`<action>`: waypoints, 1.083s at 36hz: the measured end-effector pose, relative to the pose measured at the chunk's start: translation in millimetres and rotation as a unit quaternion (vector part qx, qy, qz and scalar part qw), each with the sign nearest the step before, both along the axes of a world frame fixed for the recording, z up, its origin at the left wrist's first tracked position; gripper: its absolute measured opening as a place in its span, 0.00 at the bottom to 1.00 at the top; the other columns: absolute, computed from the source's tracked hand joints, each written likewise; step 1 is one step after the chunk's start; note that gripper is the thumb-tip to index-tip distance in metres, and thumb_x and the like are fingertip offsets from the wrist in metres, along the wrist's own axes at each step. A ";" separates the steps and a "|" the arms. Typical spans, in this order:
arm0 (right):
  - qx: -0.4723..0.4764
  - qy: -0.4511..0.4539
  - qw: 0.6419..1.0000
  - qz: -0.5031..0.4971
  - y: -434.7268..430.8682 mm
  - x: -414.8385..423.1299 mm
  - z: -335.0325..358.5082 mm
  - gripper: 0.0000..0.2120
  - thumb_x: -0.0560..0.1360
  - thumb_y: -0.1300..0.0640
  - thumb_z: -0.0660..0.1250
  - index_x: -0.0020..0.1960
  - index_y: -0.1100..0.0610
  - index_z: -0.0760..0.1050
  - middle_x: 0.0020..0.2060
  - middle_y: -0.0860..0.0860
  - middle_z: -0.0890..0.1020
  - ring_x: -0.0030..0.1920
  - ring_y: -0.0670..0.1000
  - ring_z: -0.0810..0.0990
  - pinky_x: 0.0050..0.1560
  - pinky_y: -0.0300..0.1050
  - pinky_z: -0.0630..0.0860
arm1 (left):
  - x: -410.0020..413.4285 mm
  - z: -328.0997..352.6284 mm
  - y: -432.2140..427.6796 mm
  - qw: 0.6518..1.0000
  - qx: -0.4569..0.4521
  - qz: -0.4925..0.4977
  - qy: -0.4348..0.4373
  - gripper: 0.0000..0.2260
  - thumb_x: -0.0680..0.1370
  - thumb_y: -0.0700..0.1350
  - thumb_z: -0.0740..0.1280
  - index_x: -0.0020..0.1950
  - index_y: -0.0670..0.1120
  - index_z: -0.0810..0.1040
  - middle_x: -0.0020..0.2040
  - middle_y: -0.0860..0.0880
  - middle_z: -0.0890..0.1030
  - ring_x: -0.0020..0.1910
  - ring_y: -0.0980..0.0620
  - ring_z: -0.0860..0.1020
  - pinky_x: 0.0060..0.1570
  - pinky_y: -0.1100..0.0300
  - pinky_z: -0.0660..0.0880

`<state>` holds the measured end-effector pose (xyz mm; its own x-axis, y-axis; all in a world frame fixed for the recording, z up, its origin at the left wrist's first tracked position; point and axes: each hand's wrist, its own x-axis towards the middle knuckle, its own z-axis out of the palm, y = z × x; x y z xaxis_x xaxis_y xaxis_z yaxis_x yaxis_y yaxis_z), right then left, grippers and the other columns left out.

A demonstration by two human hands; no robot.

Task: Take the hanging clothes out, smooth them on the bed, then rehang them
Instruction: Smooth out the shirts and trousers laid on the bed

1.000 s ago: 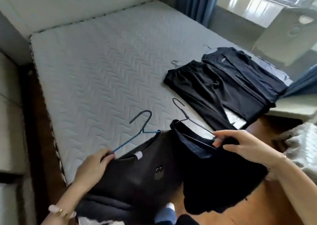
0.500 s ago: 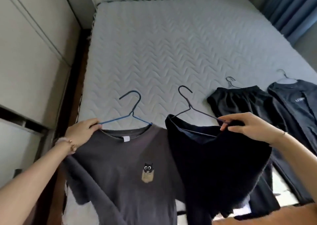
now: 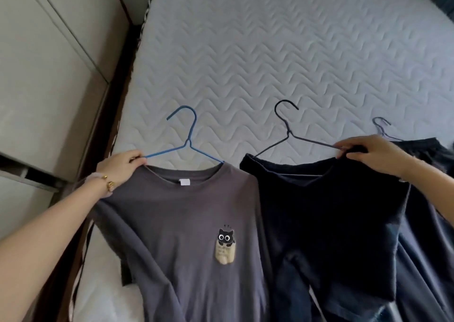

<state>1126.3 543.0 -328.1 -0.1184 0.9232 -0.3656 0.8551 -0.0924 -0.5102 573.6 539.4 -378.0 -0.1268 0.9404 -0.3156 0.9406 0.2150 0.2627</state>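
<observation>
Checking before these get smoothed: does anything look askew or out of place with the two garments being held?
Nothing torn or spilled. The dark garment, held by the right hand, lies partly over the neighbouring clothes; the grey T-shirt in the left hand looks straight.

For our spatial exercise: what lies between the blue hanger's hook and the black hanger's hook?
Only bare quilted mattress, shown in the head view.

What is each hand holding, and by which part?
The left hand grips the blue hanger at its left end, grey T-shirt on it; the right hand pinches the black hanger by its right arm, dark garment on it.
</observation>
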 end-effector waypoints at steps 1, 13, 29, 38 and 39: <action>0.034 -0.027 0.999 -0.027 5.3 -0.8 -10.6 0.18 0.75 0.67 0.63 0.57 0.47 0.77 0.47 0.39 0.84 0.56 0.47 0.79 0.60 0.38 0.70 | -0.1 -8.4 4.1 1.000 0.011 0.005 0.004 0.10 0.79 0.53 0.60 0.48 0.52 0.79 0.46 0.49 0.78 0.51 0.43 0.78 0.42 0.56 0.67; 0.026 -0.146 0.987 -0.063 -43.7 -68.8 -110.0 0.24 0.73 0.63 0.59 0.68 0.55 0.69 0.65 0.55 0.75 0.65 0.58 0.72 0.62 0.53 0.71 | 34.9 -72.2 -30.8 0.994 -0.004 -0.113 0.003 0.19 0.78 0.40 0.62 0.70 0.43 0.70 0.69 0.44 0.72 0.68 0.45 0.70 0.69 0.56 0.62; -0.094 -0.009 0.986 -0.135 -292.1 -180.6 -173.9 0.16 0.76 0.64 0.60 0.61 0.56 0.76 0.57 0.49 0.79 0.60 0.52 0.75 0.57 0.45 0.72 | 24.2 -149.2 -349.6 0.917 -0.241 0.265 -0.177 0.16 0.78 0.35 0.63 0.65 0.37 0.73 0.63 0.39 0.77 0.62 0.43 0.76 0.63 0.55 0.70; -0.207 0.046 0.966 -0.147 -367.7 -207.9 -204.2 0.16 0.75 0.65 0.60 0.60 0.56 0.76 0.51 0.50 0.80 0.54 0.52 0.79 0.53 0.42 0.73 | 62.5 -141.7 -437.9 0.880 -0.299 0.310 -0.199 0.17 0.79 0.39 0.62 0.69 0.42 0.69 0.67 0.43 0.72 0.61 0.47 0.75 0.60 0.58 0.70; -0.212 0.046 0.964 -0.154 -373.1 -208.8 -207.3 0.16 0.75 0.65 0.60 0.60 0.57 0.76 0.52 0.52 0.80 0.55 0.53 0.79 0.53 0.44 0.73 | 64.0 -141.4 -443.1 0.886 -0.291 0.304 -0.194 0.17 0.79 0.39 0.62 0.68 0.42 0.70 0.66 0.43 0.72 0.58 0.47 0.75 0.59 0.58 0.70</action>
<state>917.6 170.0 -535.4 0.0876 0.6901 -0.7184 0.7072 -0.5510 -0.4431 637.6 96.3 -519.4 -0.3303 0.3995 -0.8552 0.4678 0.8562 0.2193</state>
